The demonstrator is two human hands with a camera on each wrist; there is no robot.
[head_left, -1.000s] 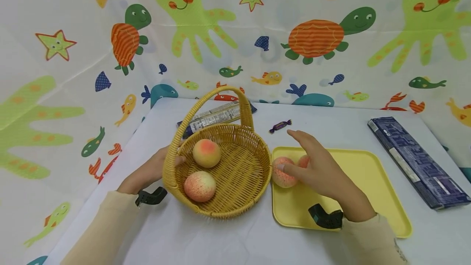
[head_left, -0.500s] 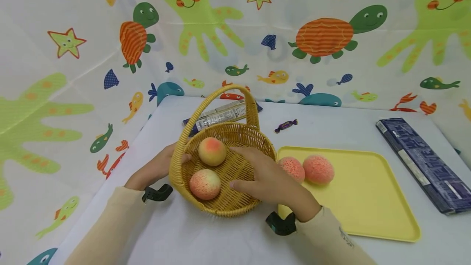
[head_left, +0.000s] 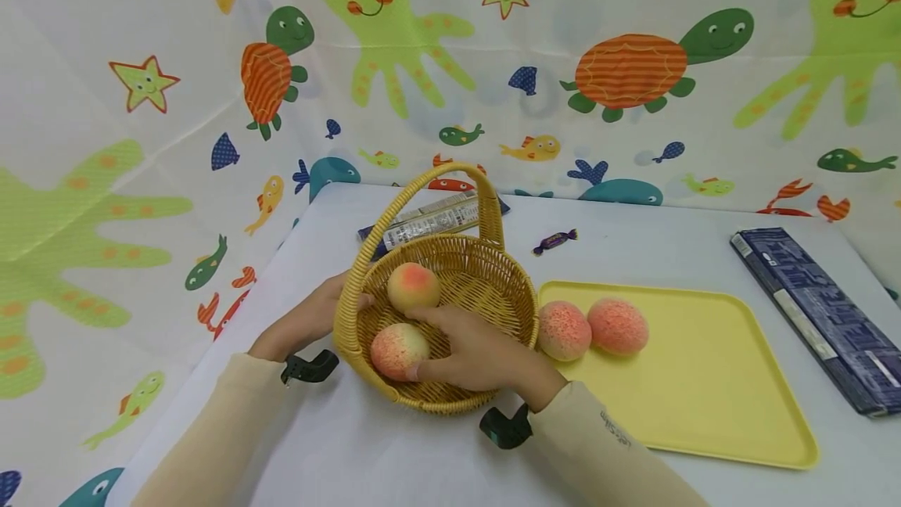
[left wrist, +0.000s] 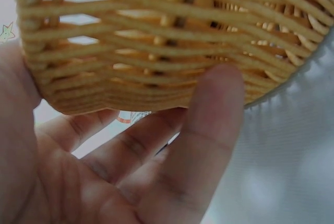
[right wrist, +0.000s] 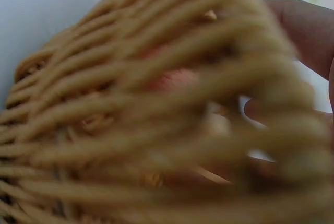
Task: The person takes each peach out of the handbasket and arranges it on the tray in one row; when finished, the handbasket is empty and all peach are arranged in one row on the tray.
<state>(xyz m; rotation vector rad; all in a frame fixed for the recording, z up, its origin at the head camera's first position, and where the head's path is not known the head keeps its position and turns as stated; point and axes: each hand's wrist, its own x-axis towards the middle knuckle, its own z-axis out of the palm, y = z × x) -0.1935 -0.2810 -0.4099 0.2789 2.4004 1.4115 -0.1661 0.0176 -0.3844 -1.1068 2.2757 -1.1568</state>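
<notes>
A woven yellow basket (head_left: 522,294) with a tall handle stands on the white table and holds two peaches. My right hand (head_left: 431,344) reaches into it and grips the nearer peach (head_left: 393,349), thumb below and fingers over its top. The farther peach (head_left: 413,285) lies just behind. My left hand (head_left: 331,315) holds the basket's left rim, thumb over the edge. In the left wrist view its fingers (left wrist: 209,130) lie against the basket wall (left wrist: 167,41). Blurred weave (right wrist: 104,145) fills the right wrist view, with a pink peach (right wrist: 172,78) behind it.
A yellow tray (head_left: 711,390) right of the basket carries two more peaches (head_left: 563,330) (head_left: 617,325). A wrapped candy (head_left: 554,241) lies behind the tray. A long blue box (head_left: 816,319) sits at the far right and a printed packet (head_left: 429,221) behind the basket.
My right hand left the peach on the tray, crossed left into the basket and closed round the nearer peach. The left hand has stayed on the basket rim.
</notes>
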